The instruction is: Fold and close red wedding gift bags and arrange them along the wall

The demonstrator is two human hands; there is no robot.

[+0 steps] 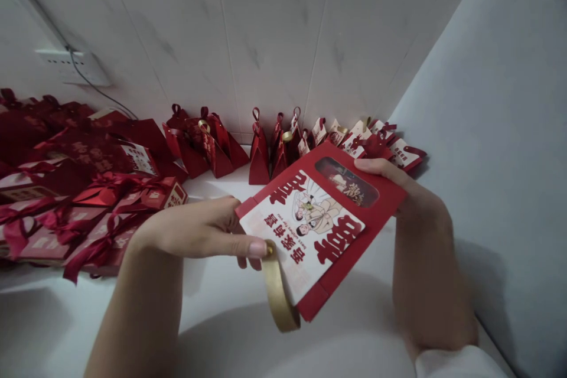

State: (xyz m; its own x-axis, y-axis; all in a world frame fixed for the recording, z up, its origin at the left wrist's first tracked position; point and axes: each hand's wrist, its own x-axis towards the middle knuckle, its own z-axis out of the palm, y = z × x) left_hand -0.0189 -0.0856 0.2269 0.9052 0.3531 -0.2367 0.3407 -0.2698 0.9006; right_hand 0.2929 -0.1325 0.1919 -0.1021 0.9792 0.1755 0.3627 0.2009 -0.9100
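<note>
Between my two hands is a flat red gift box [376, 218], tilted above the white table. A white printed panel with red characters and a drawn couple covers part of its face, beside a clear window showing decorated contents. My left hand [206, 230] grips the near-left edge, thumb by a brass-coloured eyelet. From that eyelet a gold ribbon loop [280, 301] hangs down. My right hand [410, 189] holds the far-right edge, its thumb beside the window and its other fingers hidden behind the box.
Several red triangular boxes [259, 159] stand along the tiled wall [272, 41], with smaller tagged boxes [405, 153] towards the right corner. Red boxes with ribbon bows [106, 230] crowd the left side. A socket [73, 66] with a cable sits above them.
</note>
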